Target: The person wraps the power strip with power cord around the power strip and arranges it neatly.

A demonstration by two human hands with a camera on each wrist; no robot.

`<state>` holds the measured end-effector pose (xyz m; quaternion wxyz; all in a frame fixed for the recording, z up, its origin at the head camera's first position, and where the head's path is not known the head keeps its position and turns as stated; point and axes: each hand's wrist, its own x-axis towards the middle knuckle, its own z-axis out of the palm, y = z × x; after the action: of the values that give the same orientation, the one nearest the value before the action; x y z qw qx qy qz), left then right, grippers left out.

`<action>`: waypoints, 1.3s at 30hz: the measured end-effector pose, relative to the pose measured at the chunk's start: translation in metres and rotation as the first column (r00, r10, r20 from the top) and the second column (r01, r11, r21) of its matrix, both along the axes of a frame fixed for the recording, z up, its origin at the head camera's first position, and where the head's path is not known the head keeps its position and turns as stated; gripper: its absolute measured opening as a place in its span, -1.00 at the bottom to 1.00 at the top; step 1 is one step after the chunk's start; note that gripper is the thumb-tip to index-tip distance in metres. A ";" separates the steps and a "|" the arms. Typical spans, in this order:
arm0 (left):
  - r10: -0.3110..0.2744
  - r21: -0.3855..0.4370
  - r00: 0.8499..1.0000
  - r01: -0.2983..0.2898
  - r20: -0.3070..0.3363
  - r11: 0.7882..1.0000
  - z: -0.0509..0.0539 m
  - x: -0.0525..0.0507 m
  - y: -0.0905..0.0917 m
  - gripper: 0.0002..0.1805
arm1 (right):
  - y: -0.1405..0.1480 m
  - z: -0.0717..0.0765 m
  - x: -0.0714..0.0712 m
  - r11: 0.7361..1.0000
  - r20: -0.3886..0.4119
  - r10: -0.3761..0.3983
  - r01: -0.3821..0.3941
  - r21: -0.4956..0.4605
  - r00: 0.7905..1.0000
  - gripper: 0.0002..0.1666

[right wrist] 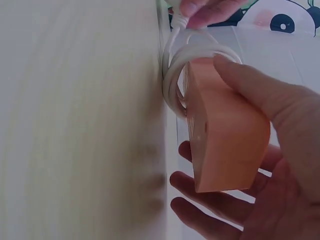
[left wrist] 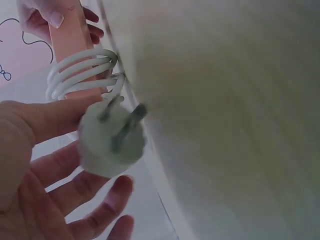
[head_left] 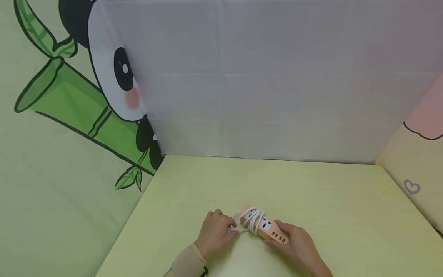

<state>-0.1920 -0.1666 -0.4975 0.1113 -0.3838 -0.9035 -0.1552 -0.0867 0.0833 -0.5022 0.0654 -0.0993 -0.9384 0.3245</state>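
Note:
An orange power strip (head_left: 278,235) with white socket panels and several USB ports has its white cord (head_left: 255,220) wound round its middle. My right hand (head_left: 298,243) grips the strip's USB end, thumb on one side and fingers on the other. My left hand (head_left: 216,232) pinches the white plug (left wrist: 111,142) at the cord's free end. In the left wrist view the plug's metal prongs (left wrist: 129,127) point away from the palm, slightly blurred. A short length of cord runs from the plug to the coils. The right wrist view shows the strip's plain orange end (right wrist: 232,145).
The pale yellow table (head_left: 194,181) lies under both hands. A grey-white cloth wall (head_left: 277,84) stands along its far edge. To the left hangs a green cloth (head_left: 52,184) printed with a panda and bamboo; a cream and pink panel (head_left: 408,161) stands at the right.

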 end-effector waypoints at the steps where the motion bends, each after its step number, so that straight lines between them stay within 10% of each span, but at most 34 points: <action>1: 0.003 -0.010 1.000 -0.002 0.008 1.000 0.000 0.000 0.000 -0.87 | 0.001 0.000 0.000 1.000 0.004 0.003 -0.003 0.002 1.000 -0.10; 16: 0.051 -0.036 0.991 -0.047 0.121 0.998 0.006 -0.003 0.001 -0.78 | 0.010 0.002 -0.002 0.999 0.016 0.043 -0.043 -0.001 0.999 -0.28; 39: 0.103 0.001 0.971 -0.106 0.215 0.994 0.015 -0.004 -0.005 -0.55 | 0.019 -0.001 -0.004 0.995 -0.108 0.078 -0.071 0.068 0.991 0.01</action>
<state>-0.1964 -0.1719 -0.4825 0.0235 -0.3160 -0.9282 -0.1952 -0.0902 0.1021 -0.5033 0.1081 -0.0438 -0.9464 0.3013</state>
